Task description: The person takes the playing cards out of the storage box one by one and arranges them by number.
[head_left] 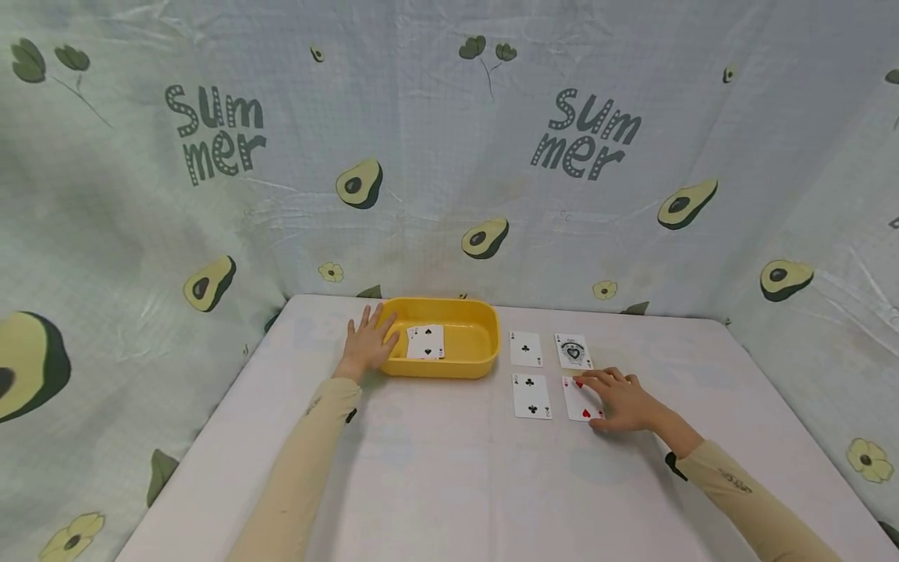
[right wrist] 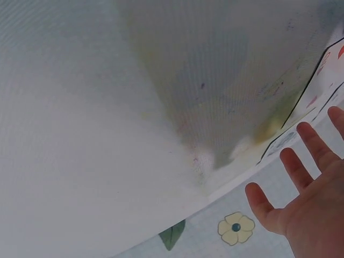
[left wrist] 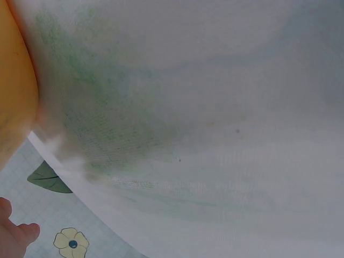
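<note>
A yellow tray stands at the back middle of the white table, with a spade card face up inside. My left hand rests with straight fingers against the tray's left rim; in the left wrist view the tray fills the left edge. Right of the tray lie four face-up cards in a square: a club ace, an ornate spade ace, a club two and a red heart card. My right hand lies flat on the heart card, fingers spread.
An avocado-print cloth hangs as a wall behind and on both sides of the table. The table's far edge shows in the right wrist view, with the cards at the right border.
</note>
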A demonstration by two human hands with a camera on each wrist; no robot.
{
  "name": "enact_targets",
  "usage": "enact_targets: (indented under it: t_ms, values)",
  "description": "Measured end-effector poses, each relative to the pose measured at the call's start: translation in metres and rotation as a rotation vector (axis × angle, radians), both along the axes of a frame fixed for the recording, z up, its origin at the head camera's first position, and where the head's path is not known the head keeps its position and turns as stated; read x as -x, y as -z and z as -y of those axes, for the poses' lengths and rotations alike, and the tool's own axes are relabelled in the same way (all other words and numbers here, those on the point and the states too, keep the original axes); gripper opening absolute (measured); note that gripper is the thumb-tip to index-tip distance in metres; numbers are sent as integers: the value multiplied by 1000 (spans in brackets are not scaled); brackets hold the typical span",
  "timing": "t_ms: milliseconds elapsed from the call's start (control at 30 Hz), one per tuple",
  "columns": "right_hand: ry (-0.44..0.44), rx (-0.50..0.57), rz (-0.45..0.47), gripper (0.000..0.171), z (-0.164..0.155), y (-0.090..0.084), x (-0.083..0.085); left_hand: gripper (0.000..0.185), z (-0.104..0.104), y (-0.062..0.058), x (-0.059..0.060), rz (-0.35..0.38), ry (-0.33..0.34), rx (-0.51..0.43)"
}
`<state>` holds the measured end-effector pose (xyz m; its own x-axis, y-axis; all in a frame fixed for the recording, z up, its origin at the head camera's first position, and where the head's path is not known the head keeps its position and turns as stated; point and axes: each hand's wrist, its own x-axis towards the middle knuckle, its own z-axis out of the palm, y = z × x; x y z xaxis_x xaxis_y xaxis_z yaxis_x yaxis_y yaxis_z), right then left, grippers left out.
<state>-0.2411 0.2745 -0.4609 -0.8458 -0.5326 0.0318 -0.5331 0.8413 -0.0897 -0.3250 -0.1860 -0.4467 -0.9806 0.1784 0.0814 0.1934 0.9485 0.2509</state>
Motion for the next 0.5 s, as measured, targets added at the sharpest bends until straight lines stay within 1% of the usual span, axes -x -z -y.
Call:
enact_targets:
  t_ms: [133,233,367,500]
  values:
    - [1,-4,0,68,1,0,2,50,0,0,0,-5,4,-11]
    - [-14,7,-11,68,3,-2,5,50,0,-1,0,2,1,-9]
    - [-28,25,-24,67,8,-7,9,50,0,-1,-1,15,-5,-11]
    - [-54,44,-44,66,16,-12,14,50,-1,-1,-1,12,-4,-9]
